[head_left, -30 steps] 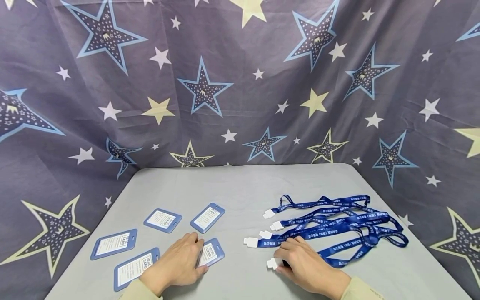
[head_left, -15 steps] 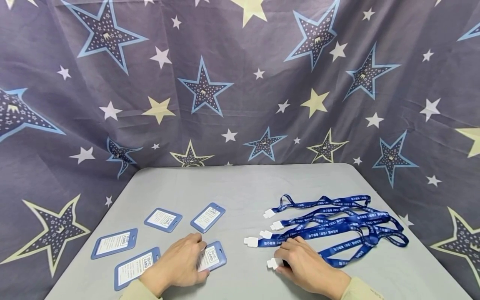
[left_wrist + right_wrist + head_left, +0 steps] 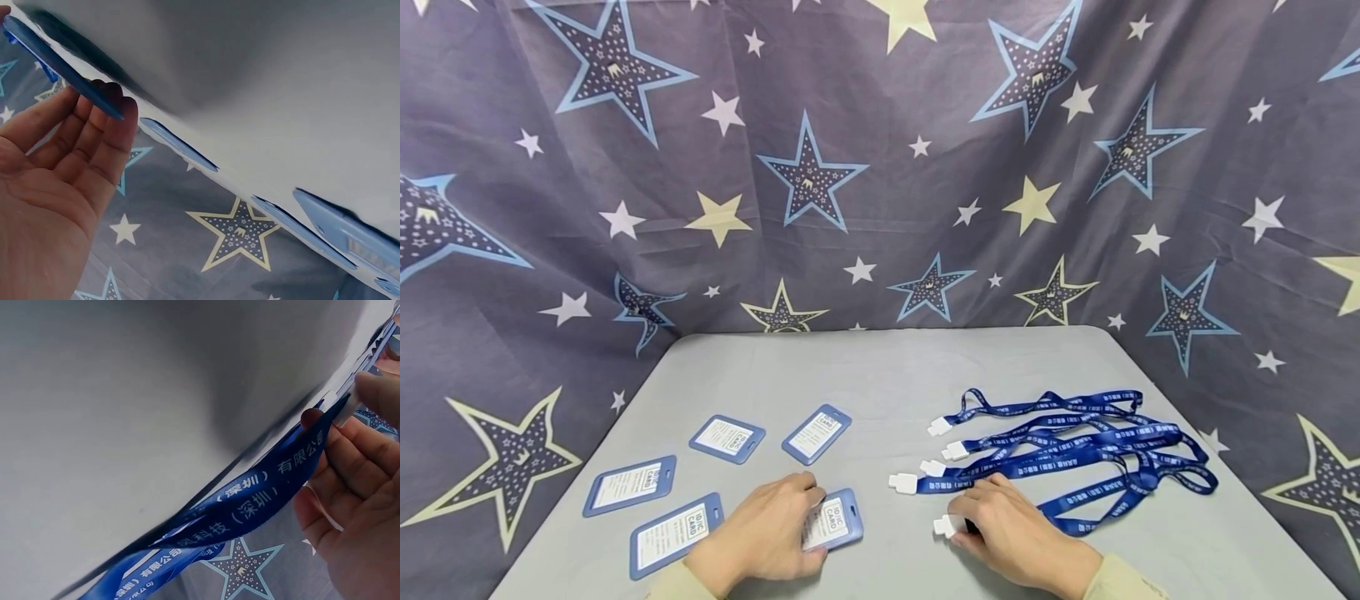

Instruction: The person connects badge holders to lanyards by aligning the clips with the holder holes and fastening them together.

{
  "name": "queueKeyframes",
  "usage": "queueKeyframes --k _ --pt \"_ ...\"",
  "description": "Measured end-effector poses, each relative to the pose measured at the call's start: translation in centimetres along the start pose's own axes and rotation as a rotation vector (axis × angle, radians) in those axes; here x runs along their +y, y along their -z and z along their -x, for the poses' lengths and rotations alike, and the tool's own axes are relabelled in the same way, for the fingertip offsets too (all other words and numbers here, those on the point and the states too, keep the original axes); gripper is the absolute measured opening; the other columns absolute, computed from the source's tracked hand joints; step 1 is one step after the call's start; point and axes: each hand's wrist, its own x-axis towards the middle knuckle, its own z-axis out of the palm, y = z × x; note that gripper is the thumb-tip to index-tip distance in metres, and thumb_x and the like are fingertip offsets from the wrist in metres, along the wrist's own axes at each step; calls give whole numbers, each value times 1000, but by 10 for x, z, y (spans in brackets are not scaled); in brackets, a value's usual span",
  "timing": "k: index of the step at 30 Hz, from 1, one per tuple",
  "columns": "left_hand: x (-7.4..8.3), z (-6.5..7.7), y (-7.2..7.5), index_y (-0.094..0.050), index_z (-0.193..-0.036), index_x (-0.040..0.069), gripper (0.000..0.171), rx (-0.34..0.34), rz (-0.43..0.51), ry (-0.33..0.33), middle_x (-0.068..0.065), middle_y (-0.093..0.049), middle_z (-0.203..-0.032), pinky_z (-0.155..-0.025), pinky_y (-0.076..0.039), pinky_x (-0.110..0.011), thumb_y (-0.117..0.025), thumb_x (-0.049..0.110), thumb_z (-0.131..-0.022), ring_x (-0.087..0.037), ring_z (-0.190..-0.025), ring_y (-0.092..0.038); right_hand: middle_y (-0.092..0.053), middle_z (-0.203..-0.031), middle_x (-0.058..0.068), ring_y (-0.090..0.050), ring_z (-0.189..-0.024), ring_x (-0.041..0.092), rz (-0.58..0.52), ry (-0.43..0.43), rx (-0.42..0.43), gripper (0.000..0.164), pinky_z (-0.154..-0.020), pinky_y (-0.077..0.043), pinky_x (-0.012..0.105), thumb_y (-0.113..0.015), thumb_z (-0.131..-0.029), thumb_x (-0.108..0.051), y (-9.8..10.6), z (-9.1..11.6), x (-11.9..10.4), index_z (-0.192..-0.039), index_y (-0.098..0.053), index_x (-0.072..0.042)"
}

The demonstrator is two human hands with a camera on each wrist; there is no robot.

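Note:
My left hand [image 3: 767, 529] grips a blue ID card holder [image 3: 842, 521] by its left part, thumb at the near side and fingers at the far side. Its slotted end points right, toward the other hand. In the left wrist view the holder [image 3: 62, 69] shows edge-on, with a shadow on the table below it. At the right, my right hand [image 3: 1015, 533] pinches the nearest blue lanyard [image 3: 269, 481] just behind its white plastic clip [image 3: 947, 525]. That clip points left, and the printed strap trails off to the right beneath the hand.
Several more card holders lie face up on the left: one [image 3: 675, 533] beside my left wrist, others [image 3: 630, 485] farther out. Several lanyards [image 3: 1075, 458] lie bunched on the right, clips facing left. A star-printed curtain [image 3: 880, 167] hangs behind the grey table [image 3: 880, 367].
My left hand has shifted right and slightly nearer with the card holder, bringing it closer to the lanyard clip. The right hand has stayed in place on the lanyard.

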Motion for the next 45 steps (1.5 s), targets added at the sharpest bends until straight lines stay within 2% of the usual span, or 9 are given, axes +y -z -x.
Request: queueKeyframes --k 10,14,21,29,40,45 --pt "10 -3 1 -66 -94 13 51 -5 37 -82 11 -49 -84 -61 -45 -25 -75 46 -56 -2 -69 -41 -62 -88 -16 -56 -84 4 -28 -34 -44 14 -83 -45 41 -73 -80 -28 5 1 -6 -78 -59 -29" --pt "13 -4 1 -67 -96 13 52 -12 43 -90 12 -49 -85 -61 -45 -24 -74 46 -56 -2 -70 -41 -62 -86 -15 -56 -84 3 -38 -36 -49 15 -82 -46 41 -73 -80 -28 6 1 -7 -76 -58 -28" --pt "17 -7 0 -66 -97 14 53 -15 51 -108 12 -49 -86 -64 -47 -27 -74 47 -57 -3 -71 -42 -62 -84 -16 -55 -80 2 -55 -18 -52 11 -76 -43 30 -72 -82 -29 4 -2 -8 -78 -61 -27" --pt "23 -9 0 -67 -103 13 59 -16 46 -118 11 -53 -93 -74 -51 -33 -74 50 -58 -4 -79 -49 -62 -86 -14 -56 -82 3 -44 -12 -60 10 -76 -43 29 -71 -82 -30 5 -2 -10 -81 -62 -25" --pt "30 -13 4 -67 -100 14 56 -33 72 -124 12 -52 -90 -69 -49 -30 -74 49 -58 -2 -75 -46 -59 -82 -15 -54 -80 2 -46 -6 -55 14 -75 -43 28 -71 -82 -30 5 -4 -13 -78 -58 -27" --pt "32 -14 4 -67 -98 14 53 -37 74 -137 11 -52 -90 -67 -48 -27 -74 48 -58 -2 -73 -45 -61 -84 -14 -56 -82 3 -51 9 -45 10 -77 -44 29 -71 -82 -30 4 -5 -14 -80 -62 -26"
